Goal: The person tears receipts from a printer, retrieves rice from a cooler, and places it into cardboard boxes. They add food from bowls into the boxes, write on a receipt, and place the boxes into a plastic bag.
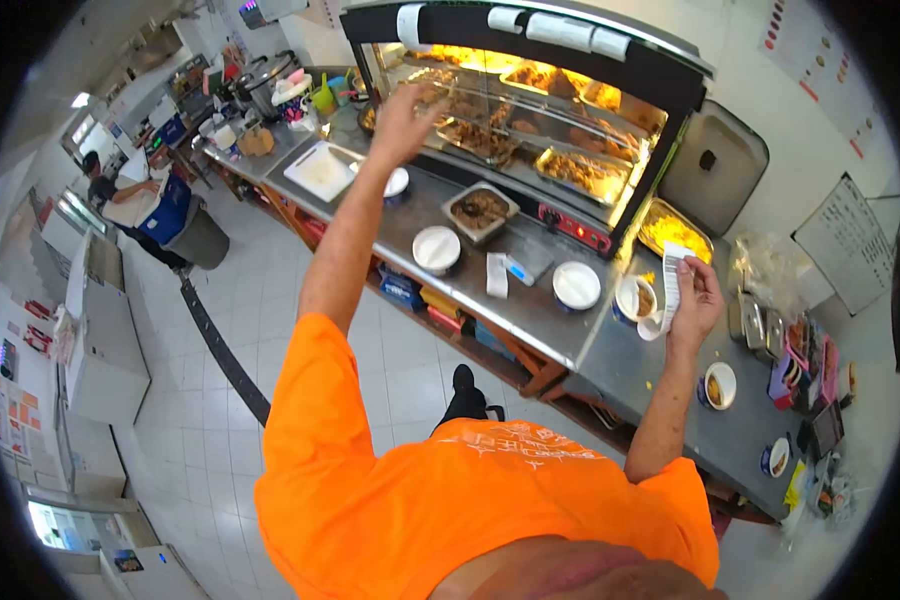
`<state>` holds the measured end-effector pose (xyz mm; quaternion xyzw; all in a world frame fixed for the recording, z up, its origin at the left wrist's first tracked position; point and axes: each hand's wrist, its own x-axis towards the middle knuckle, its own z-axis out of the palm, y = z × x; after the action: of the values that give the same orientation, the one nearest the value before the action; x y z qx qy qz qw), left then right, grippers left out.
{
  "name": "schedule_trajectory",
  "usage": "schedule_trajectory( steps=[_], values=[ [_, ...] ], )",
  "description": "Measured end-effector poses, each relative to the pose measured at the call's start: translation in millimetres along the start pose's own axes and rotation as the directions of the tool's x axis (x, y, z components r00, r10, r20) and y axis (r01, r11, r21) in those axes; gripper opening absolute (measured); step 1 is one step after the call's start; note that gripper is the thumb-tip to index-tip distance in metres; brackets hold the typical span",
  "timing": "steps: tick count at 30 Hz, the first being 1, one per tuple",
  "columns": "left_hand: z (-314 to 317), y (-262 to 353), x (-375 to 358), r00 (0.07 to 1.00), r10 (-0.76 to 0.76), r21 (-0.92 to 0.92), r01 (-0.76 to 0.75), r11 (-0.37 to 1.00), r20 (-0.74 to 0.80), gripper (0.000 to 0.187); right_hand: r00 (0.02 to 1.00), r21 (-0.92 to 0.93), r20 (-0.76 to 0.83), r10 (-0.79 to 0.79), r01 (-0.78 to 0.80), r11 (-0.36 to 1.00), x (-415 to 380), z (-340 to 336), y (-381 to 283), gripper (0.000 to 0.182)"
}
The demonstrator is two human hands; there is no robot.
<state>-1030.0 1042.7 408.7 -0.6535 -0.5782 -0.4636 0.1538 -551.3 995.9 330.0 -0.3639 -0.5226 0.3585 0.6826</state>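
My left hand (406,128) is stretched out at the left end of a glass food warmer (590,130), its fingers apart and nothing in them. The hand overlaps the warmer's glass front in this view. My right hand (698,302) pinches a long printed receipt (674,276), whose lower end curls over a paper bowl of food (634,297). Behind that hand sits a metal tray of yellow food (674,230). Trays of browned food (582,174) lie lit inside the warmer. In front of it stands a square metal pan of dark food (480,211).
White-topped bowls (436,249) and another bowl (576,286) stand along the steel counter (410,222). A white cutting board (320,171) lies left. More food bowls (717,385) sit right, near metal containers (760,330). A person (120,190) is beside a blue cooler (160,212) across the floor.
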Motion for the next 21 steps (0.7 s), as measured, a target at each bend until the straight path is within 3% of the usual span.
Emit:
schedule_trajectory(
  steps=[2, 3, 5, 7, 9, 12, 13, 16, 20, 21],
  values=[
    [11, -61, 79, 0.998, -0.022, 0.080, 0.026, 0.996, -0.053, 0.046, 1.000, -0.092, 0.004, 0.018, -0.017, 0.996, 13, 23, 23, 0.015],
    [20, -88, 110, 0.993, 0.025, 0.129, -0.009, 0.992, -0.117, 0.047, 0.998, -0.217, -0.019, -0.065, 0.059, 0.974, 19, 27, 37, 0.016],
    [37, -133, 172, 0.973, 0.098, 0.204, -0.055, 0.977, -0.210, 0.047, 0.994, -0.188, -0.112, -0.020, -0.002, 0.982, 28, 32, 68, 0.016],
    [54, -168, 213, 0.965, 0.203, 0.221, -0.164, 0.961, -0.169, 0.045, 0.979, -0.151, -0.201, 0.033, -0.064, 0.986, 35, 45, 82, 0.016],
    [72, -198, 229, 0.947, 0.300, 0.234, -0.267, 0.935, -0.117, 0.042, 0.911, -0.019, -0.366, 0.192, -0.213, 0.977, 31, 55, 87, 0.017],
    [74, -217, 231, 0.869, 0.466, 0.269, -0.416, 0.869, -0.163, 0.041, 0.878, 0.010, -0.435, 0.197, -0.214, 0.977, 29, 64, 103, 0.017],
    [73, -230, 234, 0.853, 0.493, 0.322, -0.424, 0.847, -0.173, 0.042, 0.860, -0.020, -0.450, 0.241, -0.279, 0.960, 27, 67, 104, 0.017],
    [64, -271, 238, 0.877, 0.415, 0.340, -0.324, 0.883, -0.241, 0.038, 0.863, -0.064, -0.458, 0.211, -0.269, 0.961, 18, 56, 117, 0.017],
    [49, -315, 250, 0.879, 0.435, 0.377, -0.343, 0.860, -0.193, 0.038, 0.805, -0.139, -0.567, 0.178, -0.306, 0.942, 8, 48, 113, 0.017],
    [50, -318, 252, 0.844, 0.495, 0.411, -0.384, 0.827, -0.206, 0.038, 0.799, -0.173, -0.587, 0.134, -0.286, 0.942, 6, 49, 111, 0.019]
  ],
)
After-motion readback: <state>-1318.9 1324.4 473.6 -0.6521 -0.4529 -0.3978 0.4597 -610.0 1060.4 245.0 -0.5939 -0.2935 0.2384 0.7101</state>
